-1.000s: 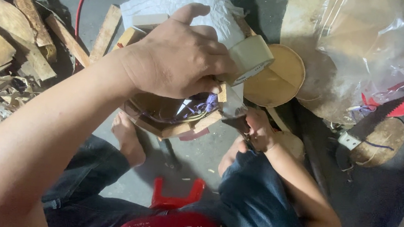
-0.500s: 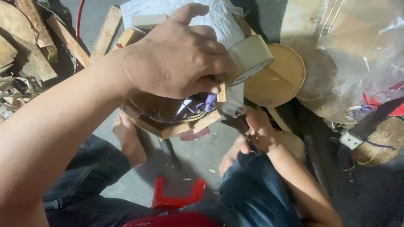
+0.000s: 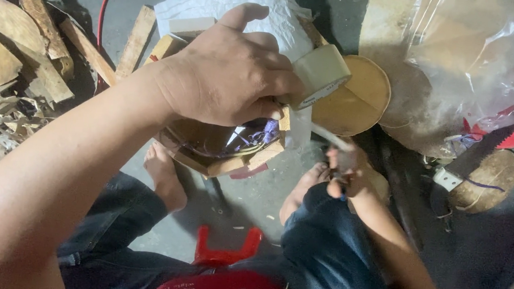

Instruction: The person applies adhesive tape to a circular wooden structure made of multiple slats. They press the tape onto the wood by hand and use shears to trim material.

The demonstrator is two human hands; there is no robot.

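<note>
1. Roll of tape (image 3: 320, 75) — beige-tan, held raised and tilted at the left hand's fingertips, above the wooden piece; a clear strip (image 3: 322, 134) runs from it down and right, its far end blurred.
2. Wooden piece (image 3: 222, 154) — angular frame of pale wood strips, dark inside, with purple thread and a shiny patch showing; sits under the left hand, tilted, mostly hidden.

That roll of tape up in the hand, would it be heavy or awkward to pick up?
Probably light: the tape roll is a hollow ring, pinched by just the fingertips of the left hand. Being round, it would likely roll if set on edge. The strip pulled down toward the right hand looks thin and floppy, apt to stick.
</note>
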